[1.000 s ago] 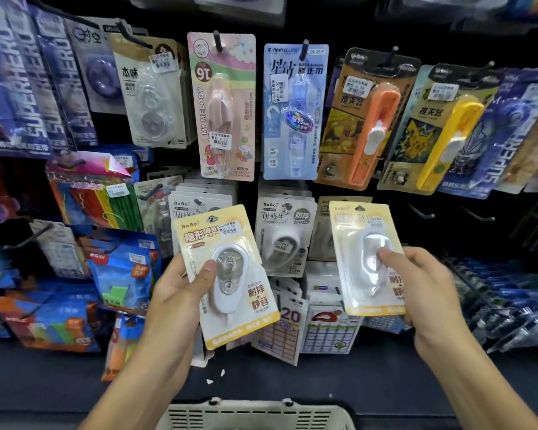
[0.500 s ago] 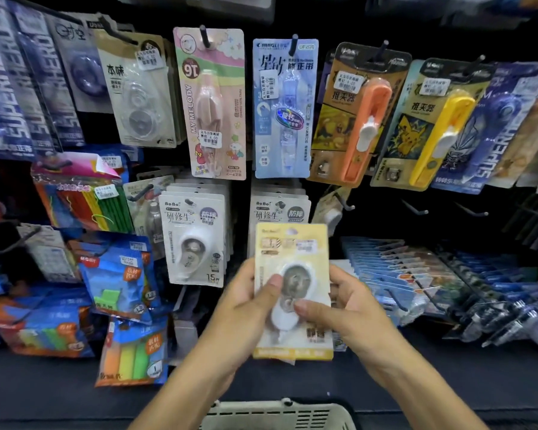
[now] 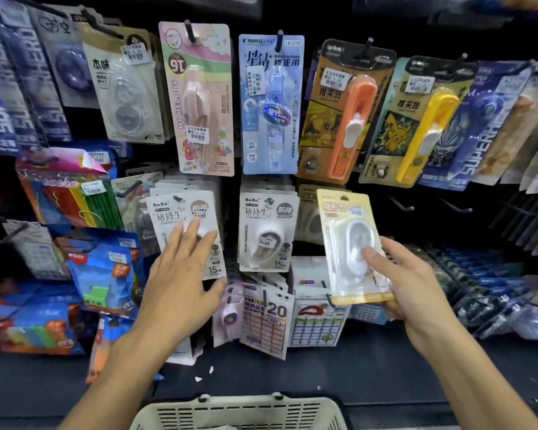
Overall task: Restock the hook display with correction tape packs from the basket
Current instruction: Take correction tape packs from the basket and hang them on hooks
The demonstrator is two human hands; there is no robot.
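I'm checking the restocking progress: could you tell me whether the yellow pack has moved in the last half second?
Yes. The yellow pack went rightward, off the grey BoBo pack, toward the hook.

Yellow correction tape pack (image 3: 353, 246): printed card under a glossy clear plastic blister that catches glare. Grey-white hanging packs (image 3: 269, 231): matt card, clear moulded blisters. Basket (image 3: 239, 412): cream slotted plastic, dull finish. Shelf (image 3: 370, 370): dark, smooth, matt.

Pink pack (image 3: 199, 97) up top reads "MY MELODY", grey hanging packs (image 3: 267, 228) say "BoBo" and "15m", the sticker sheet (image 3: 266, 321) lower down shows "20", far-right blue packs (image 3: 479, 131) read "SUPERHERO".
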